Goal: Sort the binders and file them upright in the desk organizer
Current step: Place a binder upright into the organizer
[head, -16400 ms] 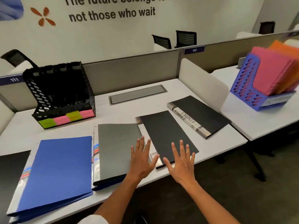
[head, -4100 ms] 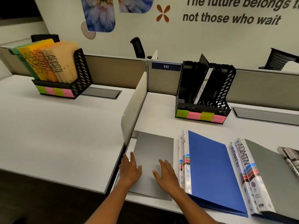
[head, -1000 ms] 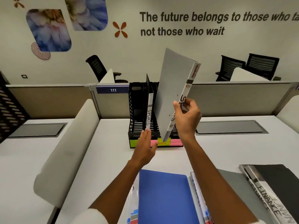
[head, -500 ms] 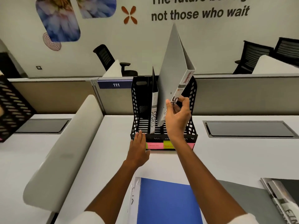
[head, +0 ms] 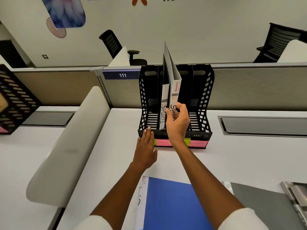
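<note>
At the frame's lower edge a blue binder [head: 174,205] waits on the worktop [head: 240,163]. Mid-frame, the left hand [head: 145,146] lies flat against the organizer [head: 201,103]; the right hand [head: 178,121] pinches the grey SPORTS binder [head: 174,90], now lowered upright beside 1 already filed.

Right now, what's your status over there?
Right hand gripping grey SPORTS binder, upright in black organizer. Left hand flat against organizer's front. Black SPORTS binder alongside; nothing blocking.
</note>
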Demonstrator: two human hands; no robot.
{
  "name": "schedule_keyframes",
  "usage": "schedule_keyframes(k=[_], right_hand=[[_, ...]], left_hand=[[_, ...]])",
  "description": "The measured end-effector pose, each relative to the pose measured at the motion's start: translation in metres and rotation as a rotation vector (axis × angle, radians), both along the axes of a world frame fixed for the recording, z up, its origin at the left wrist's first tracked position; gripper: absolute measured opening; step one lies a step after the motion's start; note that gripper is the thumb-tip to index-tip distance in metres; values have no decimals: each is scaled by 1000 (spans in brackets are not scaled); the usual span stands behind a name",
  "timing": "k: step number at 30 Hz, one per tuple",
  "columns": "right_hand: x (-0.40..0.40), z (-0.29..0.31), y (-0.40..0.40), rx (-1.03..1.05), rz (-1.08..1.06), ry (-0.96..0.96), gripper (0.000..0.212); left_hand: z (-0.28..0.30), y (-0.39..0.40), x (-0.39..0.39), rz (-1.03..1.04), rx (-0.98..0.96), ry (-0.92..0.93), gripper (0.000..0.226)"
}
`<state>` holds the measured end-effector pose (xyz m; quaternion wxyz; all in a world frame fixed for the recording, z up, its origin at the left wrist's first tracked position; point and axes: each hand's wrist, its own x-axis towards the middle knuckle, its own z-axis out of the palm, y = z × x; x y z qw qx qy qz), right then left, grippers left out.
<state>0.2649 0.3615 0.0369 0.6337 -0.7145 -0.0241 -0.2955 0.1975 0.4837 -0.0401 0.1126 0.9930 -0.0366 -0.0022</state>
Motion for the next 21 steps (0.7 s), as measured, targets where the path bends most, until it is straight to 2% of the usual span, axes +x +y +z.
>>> schedule_keyframes(k=[5, 12, 17, 21], right_hand=[[3, -14, -2, -97, -4, 38, 27], [1, -40, -14, -230, -7, 199, 28], [-15, -50, -22, -395, 37, 232, 38], [-35, -52, -28, -410, 46, 291, 44]], left_hand=[[4, 7, 1, -41, -31, 33, 78], [14, 12, 0, -64, -75, 67, 75], [17, 15, -12, -57, -115, 60, 75], [16, 19, -34, -46, -180, 67, 75]])
